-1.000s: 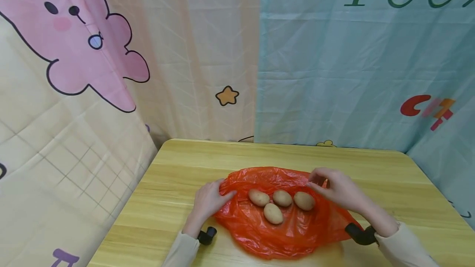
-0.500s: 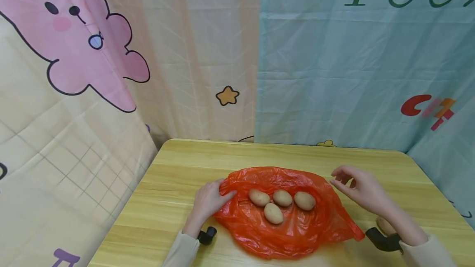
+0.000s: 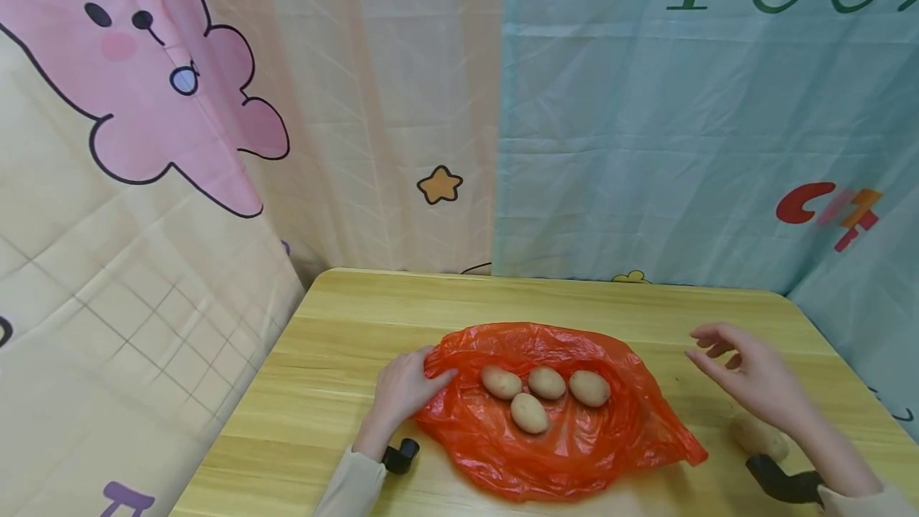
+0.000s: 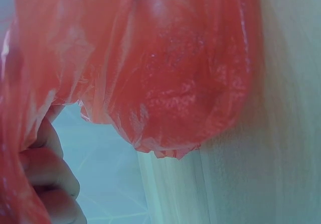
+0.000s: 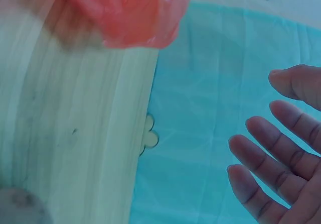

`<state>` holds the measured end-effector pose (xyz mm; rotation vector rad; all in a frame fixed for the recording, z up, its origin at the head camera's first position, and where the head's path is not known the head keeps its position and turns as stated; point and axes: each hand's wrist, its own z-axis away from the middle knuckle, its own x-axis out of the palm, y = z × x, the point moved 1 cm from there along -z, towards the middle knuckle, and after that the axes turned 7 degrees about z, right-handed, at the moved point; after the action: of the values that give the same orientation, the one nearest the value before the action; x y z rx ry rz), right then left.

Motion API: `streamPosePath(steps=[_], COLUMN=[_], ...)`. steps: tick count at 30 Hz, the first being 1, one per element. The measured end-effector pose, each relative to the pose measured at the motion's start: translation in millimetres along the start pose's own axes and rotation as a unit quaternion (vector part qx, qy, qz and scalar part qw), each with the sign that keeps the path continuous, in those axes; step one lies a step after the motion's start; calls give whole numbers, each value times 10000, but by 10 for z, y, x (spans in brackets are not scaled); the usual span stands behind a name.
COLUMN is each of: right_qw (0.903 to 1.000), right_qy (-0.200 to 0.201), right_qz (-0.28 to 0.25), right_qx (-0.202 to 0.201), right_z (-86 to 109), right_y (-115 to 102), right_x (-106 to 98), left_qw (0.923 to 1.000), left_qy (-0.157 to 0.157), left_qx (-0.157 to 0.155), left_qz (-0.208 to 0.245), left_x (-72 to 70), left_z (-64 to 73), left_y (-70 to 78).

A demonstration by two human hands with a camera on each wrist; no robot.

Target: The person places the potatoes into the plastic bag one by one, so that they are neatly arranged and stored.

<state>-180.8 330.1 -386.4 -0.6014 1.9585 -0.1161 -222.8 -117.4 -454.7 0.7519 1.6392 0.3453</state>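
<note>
A thin red plastic bag [image 3: 574, 453] lies spread on the table with its mouth wide. Several pale potatoes [image 3: 529, 413] sit together in the middle of it. At the bag's left edge my left hand [image 3: 405, 389] grips the plastic. The left wrist view shows its fingers [image 4: 50, 171] curled behind the red film. My right hand [image 3: 757, 381] is off to the right of the bag, fingers loosely bent and holding nothing. Another potato [image 3: 757, 437] lies on the table below the right hand, partly hidden by the wrist. Its top edge also shows at the lower left of the right wrist view.
The wooden table [image 3: 402, 301] has its back edge against printed curtains [image 3: 610, 142]. Another curtain [image 3: 143, 278] runs along the left side. Each wrist wears a black camera mount [image 3: 778, 479]. The bag's right corner [image 3: 692, 453] points toward the loose potato.
My right hand has let go of the bag's far right edge and moved right. The loose potato has come into view beneath it. The left hand stays where it was.
</note>
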Motion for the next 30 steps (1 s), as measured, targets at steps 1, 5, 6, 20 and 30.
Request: streamPosePath(steps=[1, 5, 6, 20, 30], right_qw=[10000, 9996, 9993, 9831, 9685], right_qy=[-4, -87, -133, -1443, -2272], right_qz=[33, 140, 155, 158, -42], right_qx=[47, 244, 312, 1119, 1018], right_z=[12, 69, 85, 339, 494], right_y=[27, 137, 164, 538, 809], right_x=[-12, -48, -53, -27, 71], left_qw=[10000, 10000, 10000, 9999, 9999], left_qy=[-2, -21, -21, 27, 9], left_qx=[-1, -22, -41, -45, -31], left_qz=[-11, -29, -50, -91, -103], left_x=[-2, -10, -10, -12, -4], left_z=[-1, -3, -3, 8, -4], left_y=[-1, 3, 2, 2, -10])
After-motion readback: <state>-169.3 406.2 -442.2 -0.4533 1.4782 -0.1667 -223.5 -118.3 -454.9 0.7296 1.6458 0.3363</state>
